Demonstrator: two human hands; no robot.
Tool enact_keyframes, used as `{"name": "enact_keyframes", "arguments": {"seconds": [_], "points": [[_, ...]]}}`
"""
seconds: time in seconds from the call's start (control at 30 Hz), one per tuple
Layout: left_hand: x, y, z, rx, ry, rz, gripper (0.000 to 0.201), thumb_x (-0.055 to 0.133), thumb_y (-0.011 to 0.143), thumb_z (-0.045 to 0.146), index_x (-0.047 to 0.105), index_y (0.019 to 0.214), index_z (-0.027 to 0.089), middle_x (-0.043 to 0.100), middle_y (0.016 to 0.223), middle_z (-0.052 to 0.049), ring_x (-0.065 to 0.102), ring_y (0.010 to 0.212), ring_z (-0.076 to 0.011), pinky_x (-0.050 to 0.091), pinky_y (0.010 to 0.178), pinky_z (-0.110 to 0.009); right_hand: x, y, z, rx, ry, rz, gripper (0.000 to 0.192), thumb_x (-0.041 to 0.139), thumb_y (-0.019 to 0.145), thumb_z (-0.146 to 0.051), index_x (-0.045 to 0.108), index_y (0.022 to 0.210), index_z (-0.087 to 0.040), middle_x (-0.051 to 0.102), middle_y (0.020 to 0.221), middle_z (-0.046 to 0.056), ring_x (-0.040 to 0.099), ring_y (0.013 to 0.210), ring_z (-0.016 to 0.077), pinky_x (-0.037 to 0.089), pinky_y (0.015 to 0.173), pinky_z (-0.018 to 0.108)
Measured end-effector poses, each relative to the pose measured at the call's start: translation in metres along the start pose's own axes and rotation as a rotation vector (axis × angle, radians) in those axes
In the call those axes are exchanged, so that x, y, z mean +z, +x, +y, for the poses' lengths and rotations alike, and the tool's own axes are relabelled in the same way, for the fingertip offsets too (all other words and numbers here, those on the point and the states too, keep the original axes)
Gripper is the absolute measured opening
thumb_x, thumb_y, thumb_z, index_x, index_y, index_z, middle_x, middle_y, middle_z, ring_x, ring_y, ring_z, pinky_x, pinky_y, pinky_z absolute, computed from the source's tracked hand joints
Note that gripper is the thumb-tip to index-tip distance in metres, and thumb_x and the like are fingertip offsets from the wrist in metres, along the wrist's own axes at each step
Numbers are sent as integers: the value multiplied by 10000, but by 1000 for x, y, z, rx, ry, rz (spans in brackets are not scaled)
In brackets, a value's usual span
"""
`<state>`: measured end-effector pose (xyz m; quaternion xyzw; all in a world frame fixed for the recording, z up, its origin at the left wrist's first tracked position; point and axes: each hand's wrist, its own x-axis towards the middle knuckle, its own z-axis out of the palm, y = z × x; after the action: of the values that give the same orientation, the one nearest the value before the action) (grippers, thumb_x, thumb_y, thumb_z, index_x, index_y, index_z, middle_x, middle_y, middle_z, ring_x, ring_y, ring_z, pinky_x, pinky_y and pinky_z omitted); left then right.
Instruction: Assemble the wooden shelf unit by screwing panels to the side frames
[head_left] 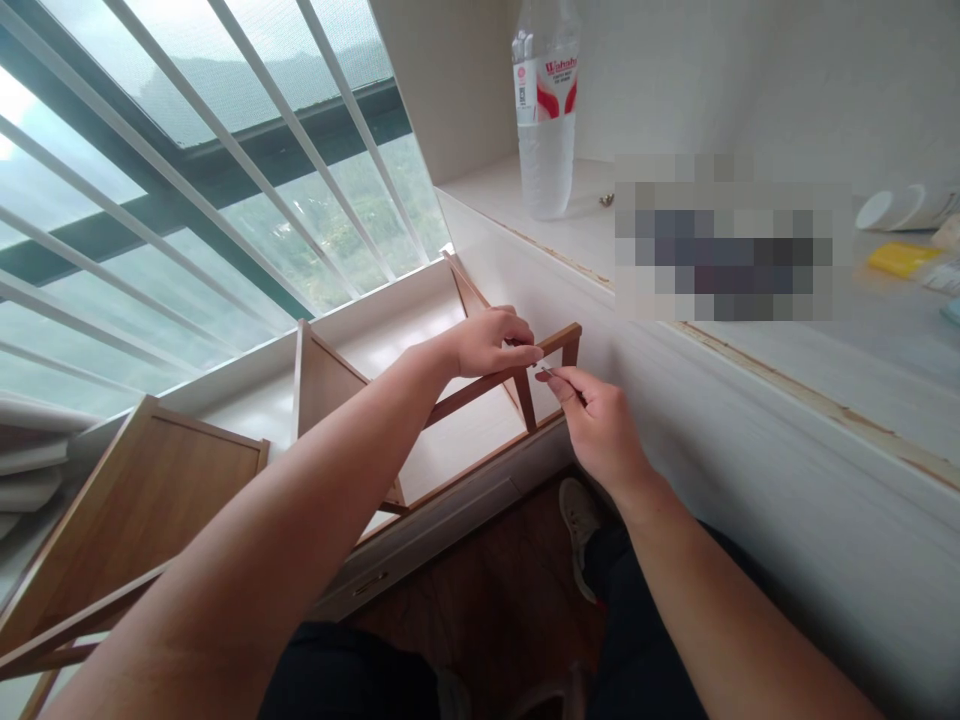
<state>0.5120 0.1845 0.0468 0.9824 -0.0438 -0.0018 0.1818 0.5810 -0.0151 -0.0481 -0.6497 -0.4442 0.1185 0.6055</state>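
A big window with white bars (225, 140) fills the upper left of the frame. Below it, on the window ledge (390, 330), lies a wooden rack (330, 390), tipped on its side so its joints are easy to reach. The left hand (487, 342) wraps its fingers around the top bar at mid frame, likely to keep it steady. Just beside it, the right hand (596, 425) pinches a small metal piece (545, 371), too tiny to name, pointed at the bar. A water bottle (545, 110) stands on the white table (787, 350) at upper right.
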Motion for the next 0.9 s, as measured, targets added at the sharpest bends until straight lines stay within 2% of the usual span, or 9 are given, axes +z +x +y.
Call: {"name": "enact_keyframes", "arguments": {"seconds": [0.1, 0.27, 0.43, 0.6, 0.9], "points": [[-1, 0, 2, -12, -20, -3, 437, 450, 957, 467, 557, 631, 196, 590, 643, -54, 538, 789, -204, 424, 775, -310, -1, -1, -1, -22, -31, 12, 310, 478, 1064, -369, 742, 1121, -217, 795, 1106, 75, 730, 986, 256, 522, 881, 354], [-2, 0, 3, -11, -15, -7, 439, 442, 956, 452, 549, 616, 197, 587, 634, -52, 529, 763, -200, 426, 781, -313, 1, -3, -2, -123, -62, 73, 263, 510, 1048, -316, 750, 1111, -229, 800, 1116, 82, 746, 1020, 265, 553, 914, 387], [-1, 0, 2, -23, -15, -5, 421, 457, 954, 450, 638, 683, 185, 645, 679, -60, 561, 788, -201, 439, 807, -308, 5, -6, 0, -186, -106, 151, 250, 540, 1039, -297, 686, 1236, -248, 802, 1028, 76, 761, 900, 236, 579, 875, 382], [0, 1, 1, -31, -9, 2, 437, 465, 946, 465, 606, 637, 190, 631, 657, -51, 546, 740, -186, 434, 787, -299, 10, -7, 1, -152, -45, 195, 92, 593, 1026, -329, 629, 1045, -246, 782, 892, 45, 757, 779, 207, 580, 763, 330], [0, 2, 2, -33, -17, 17, 431, 490, 929, 481, 623, 637, 192, 626, 638, -49, 542, 707, -181, 426, 741, -298, 11, -5, 2, -141, -70, 207, 129, 599, 1024, -360, 632, 971, -246, 782, 846, 45, 750, 747, 207, 574, 744, 328]]}}
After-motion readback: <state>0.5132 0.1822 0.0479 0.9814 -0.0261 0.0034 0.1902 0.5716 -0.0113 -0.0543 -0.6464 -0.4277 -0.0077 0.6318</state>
